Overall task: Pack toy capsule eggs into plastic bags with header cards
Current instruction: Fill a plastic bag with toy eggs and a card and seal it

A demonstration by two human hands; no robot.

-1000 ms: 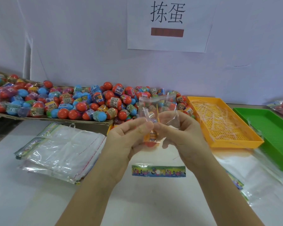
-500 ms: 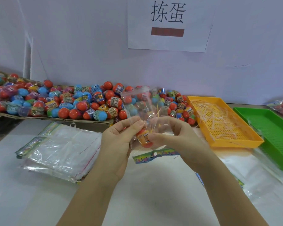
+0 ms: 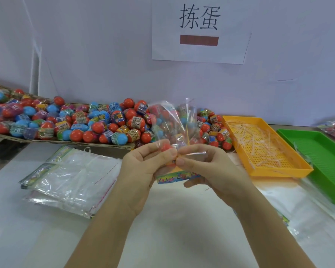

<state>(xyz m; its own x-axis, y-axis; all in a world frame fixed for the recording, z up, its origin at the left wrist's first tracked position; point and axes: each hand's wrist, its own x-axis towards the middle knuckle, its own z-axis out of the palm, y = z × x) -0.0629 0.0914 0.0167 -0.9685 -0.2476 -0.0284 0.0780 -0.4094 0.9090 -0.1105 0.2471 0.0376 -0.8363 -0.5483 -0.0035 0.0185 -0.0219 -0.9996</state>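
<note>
A red plastic capsule egg point(image 3: 165, 148) sits inside a clear plastic bag point(image 3: 172, 122), its printed header card point(image 3: 177, 176) hanging below, left of the orange perforated plastic tray point(image 3: 302, 171). The left hand point(image 3: 143, 167) and right hand point(image 3: 207, 167) both pinch the bag around the egg. The slick film may slip and spill the egg.

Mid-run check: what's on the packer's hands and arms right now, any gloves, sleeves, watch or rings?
Nothing worn that shows. The left hand and right hand are bare: no gloves, no rings visible. The left forearm and right forearm are bare down to the frame edge, with no sleeve, watch or band.
</note>
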